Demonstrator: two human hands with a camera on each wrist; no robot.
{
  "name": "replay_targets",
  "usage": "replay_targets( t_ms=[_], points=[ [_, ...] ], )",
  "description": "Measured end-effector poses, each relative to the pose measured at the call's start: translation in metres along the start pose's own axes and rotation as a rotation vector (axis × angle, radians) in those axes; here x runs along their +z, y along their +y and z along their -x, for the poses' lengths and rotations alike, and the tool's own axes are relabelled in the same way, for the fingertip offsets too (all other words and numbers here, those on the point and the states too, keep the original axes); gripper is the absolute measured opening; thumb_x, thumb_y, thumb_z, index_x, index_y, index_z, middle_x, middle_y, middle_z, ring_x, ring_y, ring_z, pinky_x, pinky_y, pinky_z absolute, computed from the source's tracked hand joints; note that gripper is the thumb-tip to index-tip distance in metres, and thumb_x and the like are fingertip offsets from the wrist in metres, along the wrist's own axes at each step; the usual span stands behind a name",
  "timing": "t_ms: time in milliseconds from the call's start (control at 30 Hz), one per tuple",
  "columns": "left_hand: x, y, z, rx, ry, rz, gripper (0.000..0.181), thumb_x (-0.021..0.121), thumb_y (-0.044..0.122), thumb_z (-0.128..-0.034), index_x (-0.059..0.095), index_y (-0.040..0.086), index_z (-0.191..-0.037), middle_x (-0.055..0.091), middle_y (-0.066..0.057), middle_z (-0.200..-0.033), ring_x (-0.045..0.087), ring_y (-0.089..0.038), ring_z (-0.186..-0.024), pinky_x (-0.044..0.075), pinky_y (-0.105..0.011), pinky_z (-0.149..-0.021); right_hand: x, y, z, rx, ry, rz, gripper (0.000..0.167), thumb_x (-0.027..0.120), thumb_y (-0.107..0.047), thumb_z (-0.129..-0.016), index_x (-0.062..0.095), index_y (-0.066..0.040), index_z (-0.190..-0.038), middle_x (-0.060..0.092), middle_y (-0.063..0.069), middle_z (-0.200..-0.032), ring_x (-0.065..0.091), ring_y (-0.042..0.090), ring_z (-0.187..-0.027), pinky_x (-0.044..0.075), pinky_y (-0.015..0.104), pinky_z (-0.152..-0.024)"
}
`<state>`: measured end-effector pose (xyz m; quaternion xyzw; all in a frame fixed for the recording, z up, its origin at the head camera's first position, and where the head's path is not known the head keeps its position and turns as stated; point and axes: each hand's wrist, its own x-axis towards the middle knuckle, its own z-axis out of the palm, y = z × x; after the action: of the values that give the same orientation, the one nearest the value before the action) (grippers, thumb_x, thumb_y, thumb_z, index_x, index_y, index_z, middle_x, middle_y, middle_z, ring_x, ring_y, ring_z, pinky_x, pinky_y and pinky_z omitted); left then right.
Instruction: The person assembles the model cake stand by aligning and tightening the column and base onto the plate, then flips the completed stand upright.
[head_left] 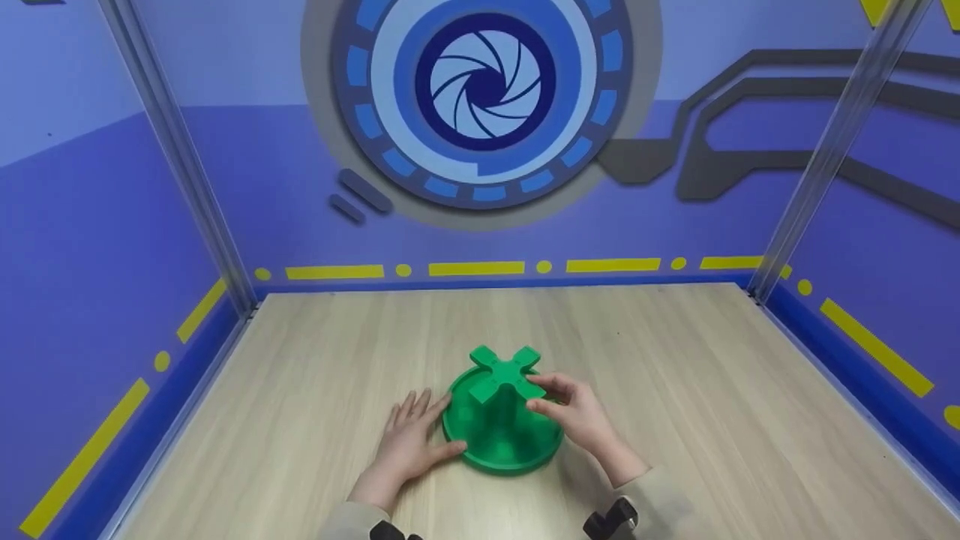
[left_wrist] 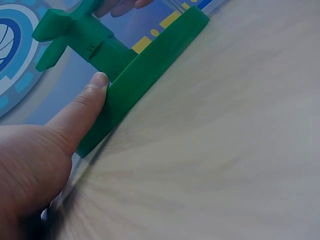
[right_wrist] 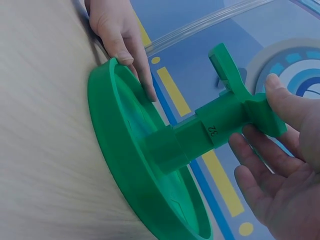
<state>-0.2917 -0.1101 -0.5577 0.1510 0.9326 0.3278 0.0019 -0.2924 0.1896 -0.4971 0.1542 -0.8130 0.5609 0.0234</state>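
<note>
A round green tray [head_left: 480, 465] with a raised rim stands on the table. From its middle rises a stepped green post [right_wrist: 200, 130] marked with numbers, topped by a four-armed cross [head_left: 504, 373]. Whether post and tray are one piece I cannot tell. My left hand [head_left: 409, 446] rests at the tray's left side, fingers spread and fairly straight, its thumb [left_wrist: 82, 107] against the rim. With thumb and fingers on either side, my right hand [head_left: 585, 424] pinches the near right arm of the cross.
The wooden table [head_left: 337, 337] extends around the tray. Blue printed panels [head_left: 255, 195] with yellow dashes enclose its back and sides. Clear corner posts [head_left: 180, 157] stand at the back left and back right.
</note>
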Motion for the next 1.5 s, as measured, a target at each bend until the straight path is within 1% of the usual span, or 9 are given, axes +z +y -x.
replay_targets(
  t_ms=[167, 333, 467, 600, 700, 833, 1167, 1400, 1500],
  points=[
    [-0.001, 0.001, 0.000, -0.002, 0.008, -0.002, 0.094, 0.073, 0.067, -0.0833, 0.043, 0.018, -0.158, 0.029, -0.025, -0.167, 0.015, -0.049, -0.158, 0.006, -0.067, -0.129, -0.003, -0.001, 0.000, -0.015, -0.035, 0.020, 0.044, 0.075, -0.025, -0.095, 0.067, -0.005, -0.133, 0.068, 0.019, -0.134, 0.066, 0.034, -0.121, 0.058, 0.029, -0.099],
    [-0.001, 0.001, 0.000, 0.009, 0.015, -0.001, 0.093, 0.074, 0.064, -0.0835, 0.044, 0.017, -0.157, 0.030, -0.026, -0.166, 0.016, -0.050, -0.157, 0.007, -0.068, -0.128, -0.013, 0.000, 0.000, -0.054, -0.112, 0.024, 0.045, 0.064, -0.023, -0.103, 0.058, -0.001, -0.142, 0.062, 0.020, -0.143, 0.057, 0.040, -0.134, 0.051, 0.027, -0.107],
    [-0.001, 0.001, 0.000, 0.005, 0.010, 0.004, 0.093, 0.073, 0.065, -0.0840, 0.043, 0.018, -0.158, 0.029, -0.025, -0.167, 0.015, -0.049, -0.158, 0.007, -0.067, -0.129, -0.022, 0.005, -0.001, -0.048, -0.074, 0.041, 0.049, 0.061, -0.023, -0.105, 0.051, 0.002, -0.146, 0.061, 0.022, -0.143, 0.054, 0.042, -0.136, 0.049, 0.046, -0.113],
    [-0.002, 0.001, 0.001, 0.001, 0.001, 0.009, 0.093, 0.073, 0.066, -0.0841, 0.042, 0.018, -0.158, 0.029, -0.024, -0.167, 0.015, -0.049, -0.158, 0.006, -0.067, -0.129, -0.030, 0.015, 0.000, 0.027, -0.069, 0.110, 0.069, 0.076, -0.024, -0.094, 0.046, 0.002, -0.151, 0.053, 0.024, -0.151, 0.046, 0.045, -0.142, 0.040, 0.066, -0.116],
    [-0.002, 0.001, 0.001, 0.000, -0.002, 0.007, 0.094, 0.072, 0.066, -0.0841, 0.042, 0.018, -0.158, 0.029, -0.024, -0.167, 0.015, -0.049, -0.158, 0.007, -0.067, -0.129, -0.033, 0.025, 0.002, 0.065, -0.140, 0.197, 0.092, 0.088, -0.024, -0.083, 0.038, 0.003, -0.155, 0.043, 0.026, -0.159, 0.036, 0.049, -0.149, 0.032, 0.069, -0.120],
    [-0.002, 0.001, 0.002, 0.001, -0.005, 0.004, 0.093, 0.072, 0.066, -0.0846, 0.042, 0.018, -0.158, 0.028, -0.024, -0.168, 0.014, -0.049, -0.158, 0.006, -0.067, -0.129, -0.034, 0.036, 0.004, 0.048, -0.227, 0.297, 0.110, 0.095, -0.024, -0.072, 0.031, 0.008, -0.156, 0.037, 0.032, -0.160, 0.032, 0.053, -0.150, 0.029, 0.067, -0.122],
    [-0.002, 0.002, 0.002, 0.006, -0.005, -0.003, 0.093, 0.071, 0.067, -0.0855, 0.041, 0.018, -0.159, 0.028, -0.024, -0.168, 0.015, -0.049, -0.158, 0.007, -0.067, -0.128, -0.031, 0.047, 0.006, 0.045, -0.262, 0.395, 0.127, 0.101, -0.022, -0.059, 0.027, 0.011, -0.157, 0.032, 0.038, -0.160, 0.024, 0.058, -0.151, 0.023, 0.069, -0.123],
    [-0.001, 0.000, 0.003, 0.016, -0.004, -0.004, 0.094, 0.069, 0.068, -0.0860, 0.039, 0.018, -0.160, 0.028, -0.021, -0.168, 0.013, -0.049, -0.158, 0.005, -0.067, -0.129, -0.025, 0.048, 0.008, 0.048, -0.252, 0.402, 0.127, 0.101, -0.019, -0.059, 0.026, 0.009, -0.158, 0.031, 0.038, -0.160, 0.023, 0.059, -0.150, 0.023, 0.072, -0.122],
    [-0.001, 0.000, 0.003, 0.026, -0.018, -0.014, 0.103, 0.072, 0.071, -0.0809, 0.036, 0.018, -0.161, 0.030, -0.016, -0.169, 0.011, -0.048, -0.159, 0.003, -0.066, -0.129, -0.024, 0.048, 0.008, 0.046, -0.245, 0.406, 0.126, 0.101, -0.019, -0.059, 0.027, 0.010, -0.157, 0.032, 0.038, -0.159, 0.025, 0.059, -0.150, 0.024, 0.072, -0.122]
  ],
)
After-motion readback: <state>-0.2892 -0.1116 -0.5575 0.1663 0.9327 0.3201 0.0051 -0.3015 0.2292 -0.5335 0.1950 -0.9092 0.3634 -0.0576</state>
